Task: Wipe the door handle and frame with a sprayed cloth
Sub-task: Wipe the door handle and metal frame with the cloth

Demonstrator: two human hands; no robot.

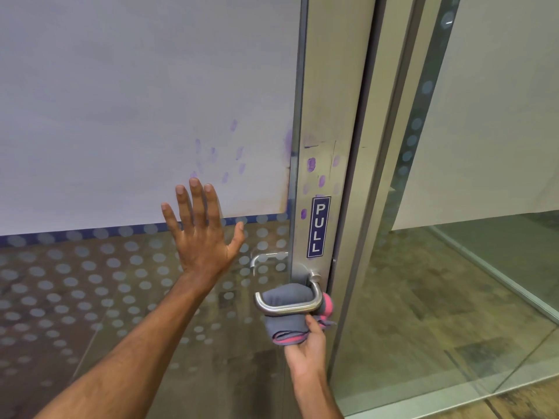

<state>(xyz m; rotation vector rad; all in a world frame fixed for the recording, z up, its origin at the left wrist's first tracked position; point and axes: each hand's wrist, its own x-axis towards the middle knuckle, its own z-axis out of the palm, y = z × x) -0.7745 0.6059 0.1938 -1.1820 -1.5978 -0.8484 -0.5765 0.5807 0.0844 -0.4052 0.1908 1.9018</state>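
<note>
A brushed metal door handle (287, 306), bent into a rounded U-shaped loop, is seen low on the door frame (326, 131), a broad upright strip of dull, satin-finished metal. A soft grey cloth (284, 322) with a pink underside is threaded behind the loop and bunched around its bar, so that folded fabric bulges above and below the tube, with a pink fold showing at the handle's right end. The lower bunch of the cloth is pinched by the right hand (305, 343), whose fingers are closed on the fabric from beneath, the thumb pressed against the grey side.

The left hand (201, 234) is held flat with its fingers spread wide and nothing in it, at the glass door panel (121, 282); whether the palm touches the glass cannot be told. The lower glass is covered with rows of round frosted dots, and a matte white sheet (136, 101) fills the upper part. Smudged purple fingerprints (311, 164) are scattered over the sheet's lower right and across the metal frame above a narrow blue sign (319, 226) lettered PULL in white. A second, slimmer lever handle (266, 259) is seen through the glass. To the right, a clear glass wall (453, 267) and a worn wooden floor (408, 297) are visible.
</note>
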